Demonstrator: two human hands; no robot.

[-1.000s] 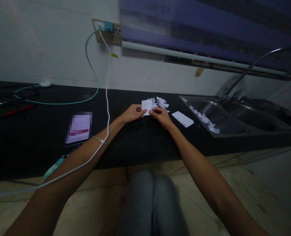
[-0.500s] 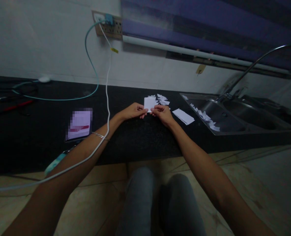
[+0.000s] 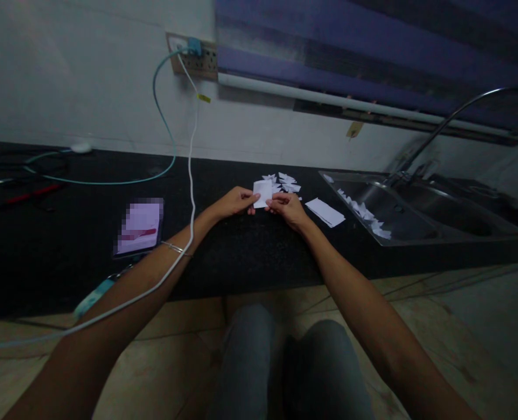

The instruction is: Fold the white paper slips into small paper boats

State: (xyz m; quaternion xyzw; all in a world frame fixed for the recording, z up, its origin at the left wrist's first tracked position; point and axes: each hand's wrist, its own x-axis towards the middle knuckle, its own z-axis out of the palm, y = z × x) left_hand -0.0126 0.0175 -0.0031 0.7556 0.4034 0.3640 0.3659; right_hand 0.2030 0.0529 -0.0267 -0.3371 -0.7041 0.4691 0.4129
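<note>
A small white piece of paper (image 3: 262, 191) is held up just above the black counter. My left hand (image 3: 238, 202) pinches its left edge between thumb and fingers. At the lower right corner, my right hand (image 3: 286, 207) grips the same paper, fingers closed. Behind it lie several small folded paper pieces (image 3: 289, 181), partly hidden by the sheet. A stack of white paper rectangles (image 3: 325, 212) rests on the counter to the right of my right hand.
More folded papers (image 3: 366, 213) line the left rim of the steel sink (image 3: 410, 238). A phone (image 3: 140, 226) with a lit screen lies left of my left forearm. The white cable (image 3: 191, 169) hangs from the wall socket (image 3: 204, 61) and crosses that forearm.
The paper has tilted slightly and shifted a little left in my fingers. Both hands keep their hold. The whole view has moved slightly, so the scene sits lower.
</note>
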